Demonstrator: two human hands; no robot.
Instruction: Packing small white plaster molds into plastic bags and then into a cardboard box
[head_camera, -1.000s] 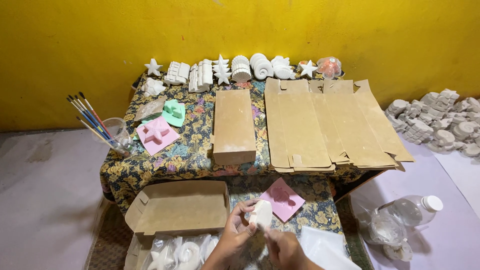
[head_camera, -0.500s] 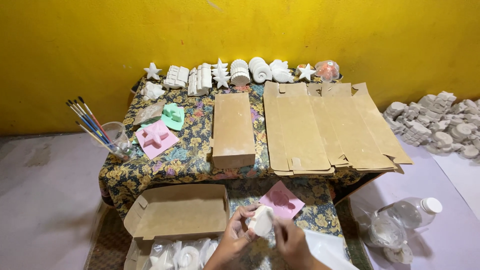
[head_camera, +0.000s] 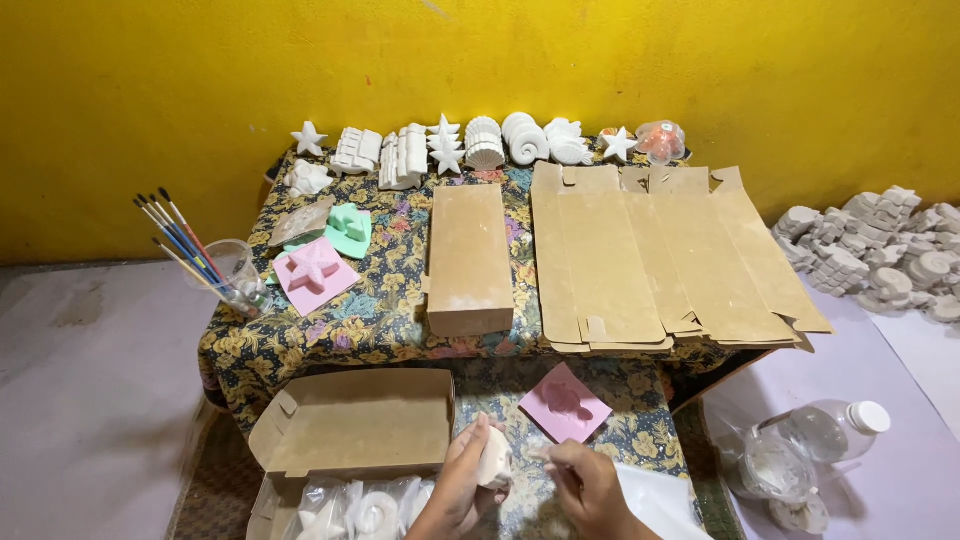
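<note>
My left hand (head_camera: 462, 490) is closed around a small white plaster cast (head_camera: 495, 462), holding it up at the near edge of the floral-clothed bench (head_camera: 380, 320). My right hand (head_camera: 585, 485) sits just beside it, fingers pinched narrow toward the cast; whether they grip anything I cannot tell.

Just beyond my right hand lies one pink mould (head_camera: 565, 402). Just beyond my left hand is one open cardboard box (head_camera: 355, 425), and below it, beside my left wrist, clear bags of white casts (head_camera: 365, 512), too bunched to count.

Further out from my hands stands one closed cardboard box (head_camera: 468, 258), and to the right of it a stack of flattened cardboard boxes (head_camera: 660, 260), at least four overlapping. Off to the left are a second pink mould (head_camera: 315, 272), one green mould (head_camera: 348, 228), and one clear cup of paintbrushes (head_camera: 215, 265), about six brushes.

Farthest from my hands, along the yellow wall (head_camera: 480, 60), runs a row of white casts (head_camera: 470, 148), four of them stars. To my right are one clear plastic bottle (head_camera: 835, 432) and a heap of casts on the floor (head_camera: 880, 250)
</note>
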